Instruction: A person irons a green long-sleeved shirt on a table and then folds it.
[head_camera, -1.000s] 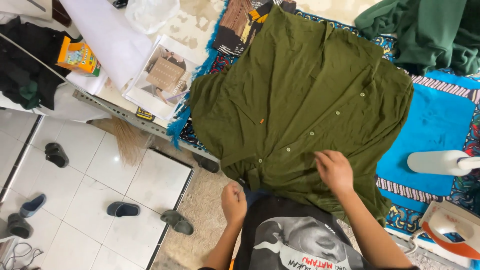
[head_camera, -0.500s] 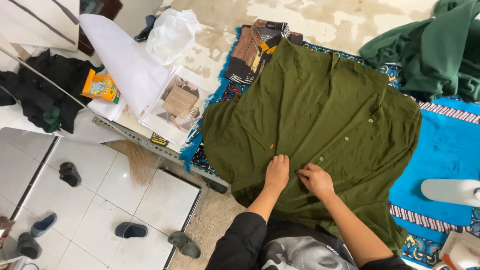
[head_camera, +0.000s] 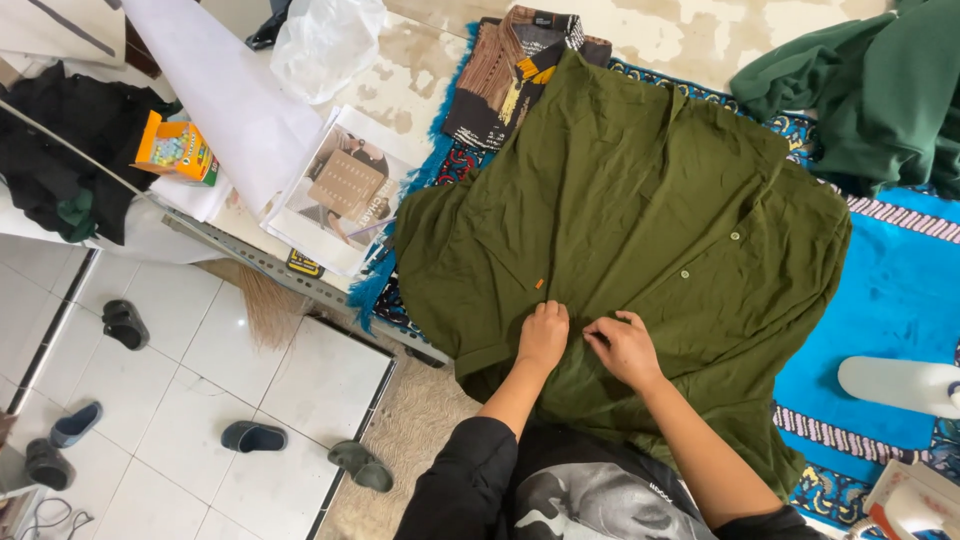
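Observation:
An olive green buttoned shirt (head_camera: 640, 220) lies spread flat on a blue patterned cloth over the table. My left hand (head_camera: 543, 335) rests on the shirt's near part with its fingers curled down into the fabric. Close beside it, my right hand (head_camera: 625, 348) pinches a fold of the same fabric near the button strip. Both hands sit near the table's front edge, a few centimetres apart.
A brown patterned shirt (head_camera: 510, 70) lies folded at the back. Dark green cloth (head_camera: 870, 90) is heaped at the back right. Papers (head_camera: 340, 190), a white bag (head_camera: 325, 40) and an orange box (head_camera: 175, 150) lie to the left. An iron (head_camera: 905, 505) stands at the right corner. Sandals (head_camera: 255, 436) lie on the tiled floor.
My left hand has come up from the table's edge onto the shirt. My right hand has slid left to meet it. The view has shifted right and closer.

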